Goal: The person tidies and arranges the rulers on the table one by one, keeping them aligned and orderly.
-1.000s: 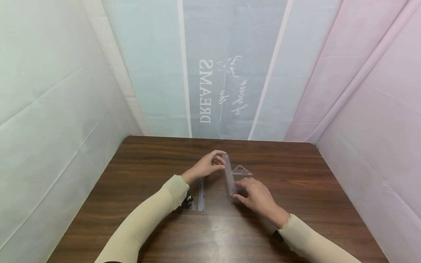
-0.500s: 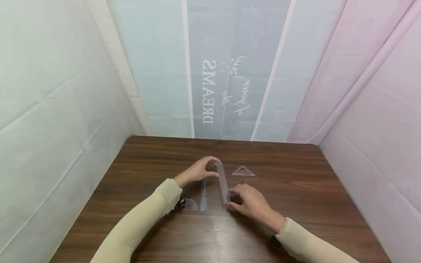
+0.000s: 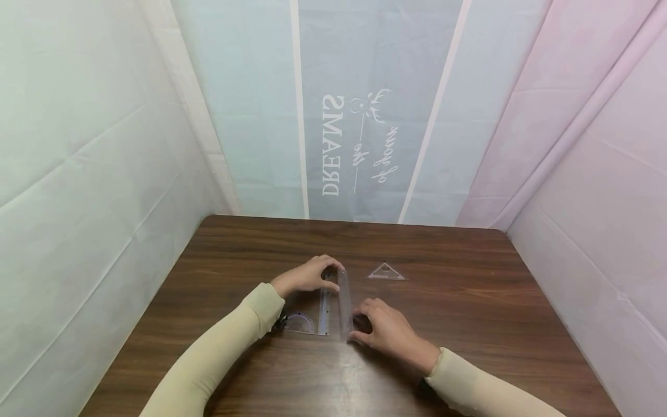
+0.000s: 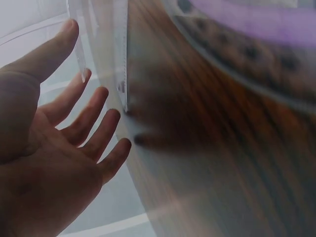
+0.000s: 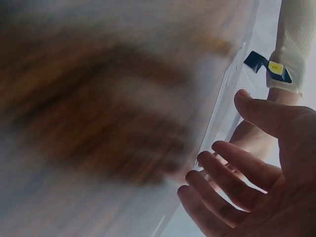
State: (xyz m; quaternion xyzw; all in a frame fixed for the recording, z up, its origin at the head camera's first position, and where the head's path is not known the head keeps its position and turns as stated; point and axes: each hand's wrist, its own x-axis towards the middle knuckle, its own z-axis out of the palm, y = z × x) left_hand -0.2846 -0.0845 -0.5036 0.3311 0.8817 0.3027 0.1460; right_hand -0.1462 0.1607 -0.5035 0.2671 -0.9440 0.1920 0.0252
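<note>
A clear ruler (image 3: 345, 304) spans between both hands, close over the table. My left hand (image 3: 310, 273) holds its far end, thumb on the left edge and index finger at the tip. At the near end, the thumb and fingers of my right hand (image 3: 388, 330) hold the right edge. Just left of it lies a second clear ruler (image 3: 324, 313) with a bluish strip. In the left wrist view, the left hand (image 4: 64, 133) has its other fingers spread. The right wrist view shows the right hand (image 5: 256, 163) with fingers bent loosely near the ruler's edge.
A clear protractor (image 3: 299, 323) lies left of the rulers, partly behind the left wrist. Farther back and to the right is a clear set square (image 3: 385, 272). The dark wooden table (image 3: 458, 272) is bounded by pale cloth walls (image 3: 94, 191).
Both hands have brought the clear ruler left, toward me and lower, alongside the other ruler. It now lies nearly parallel to that one. The set square and protractor have stayed put.
</note>
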